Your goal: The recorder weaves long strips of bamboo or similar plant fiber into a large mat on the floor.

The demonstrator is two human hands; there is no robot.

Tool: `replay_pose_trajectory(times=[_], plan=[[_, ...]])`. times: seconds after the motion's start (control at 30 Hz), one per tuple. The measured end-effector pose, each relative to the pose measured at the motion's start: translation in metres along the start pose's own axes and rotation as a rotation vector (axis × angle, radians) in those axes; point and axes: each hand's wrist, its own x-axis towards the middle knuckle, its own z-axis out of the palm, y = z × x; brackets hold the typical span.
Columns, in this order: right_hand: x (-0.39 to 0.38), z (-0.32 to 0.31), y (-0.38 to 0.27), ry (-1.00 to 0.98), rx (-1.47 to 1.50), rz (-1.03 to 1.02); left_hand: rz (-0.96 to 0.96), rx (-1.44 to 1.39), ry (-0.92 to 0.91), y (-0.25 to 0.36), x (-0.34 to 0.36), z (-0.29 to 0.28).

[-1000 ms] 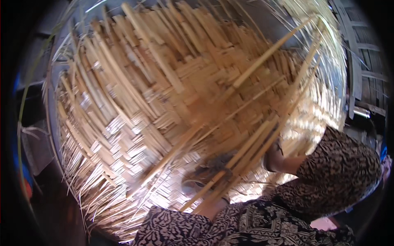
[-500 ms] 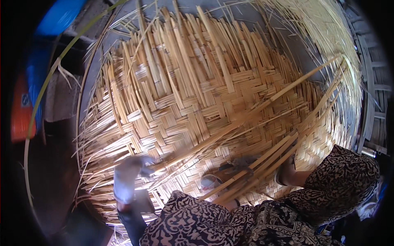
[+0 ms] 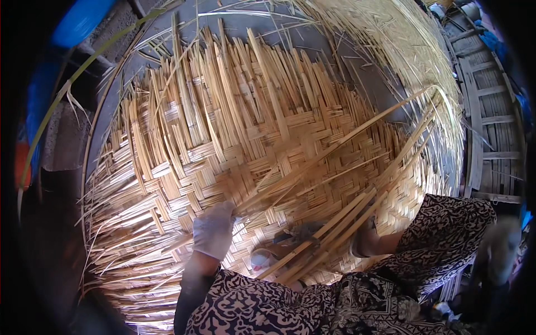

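Note:
A large mat [image 3: 245, 162] of split bamboo or reed strips lies before me, its weave tight in the middle and loose strip ends at its edges. My left hand [image 3: 215, 230], in a pale glove, is closed at the near end of long tan strips [image 3: 335, 144] that slant to the far right across the mat. Exactly how many it grips is hidden. At the right rim, my gloved right hand [image 3: 501, 245] is smeared by motion, and its fingers cannot be made out. More loose strips [image 3: 329, 237] lie across my foot and lower leg, apart from both hands.
Patterned cloth [image 3: 254, 298] covers my legs at the mat's near edge. A small whitish round thing [image 3: 261, 260] sits between them. A pale heap of thin strips [image 3: 405, 42] stands at the far right, beside a wooden slatted frame [image 3: 491, 120]. Blue sheeting [image 3: 84, 22] hangs far left.
My left hand has moved right and a little up, to the end of the long strips. The right hand has come into view at the right rim. The view has shifted slightly right.

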Motion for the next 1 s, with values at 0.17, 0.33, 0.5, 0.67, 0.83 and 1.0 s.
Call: replay_pose_trajectory(times=[0.17,0.33,0.5,0.67,0.83,1.0], plan=[[0.148,0.082,-0.039,-0.077,-0.080,-0.682,0.095,-0.150,0.194,0.003,-0.020,-0.037],[0.198,0.181,-0.043,-0.408,-0.261,-0.845,0.189,0.138,0.487,0.022,-0.003,-0.040],[0.242,0.224,-0.063,-0.200,-0.105,-0.967,0.273,-0.001,0.630,0.028,-0.003,-0.022],[0.238,0.224,-0.067,0.185,-0.461,-1.120,-0.429,-1.865,0.561,0.024,0.026,-0.028],[0.234,0.240,-0.059,-0.152,0.199,-0.870,-0.480,-1.966,0.607,0.003,0.038,-0.012],[0.246,0.222,-0.064,0.069,-0.041,-0.961,-0.541,-1.935,0.689,-0.010,0.038,-0.018]])
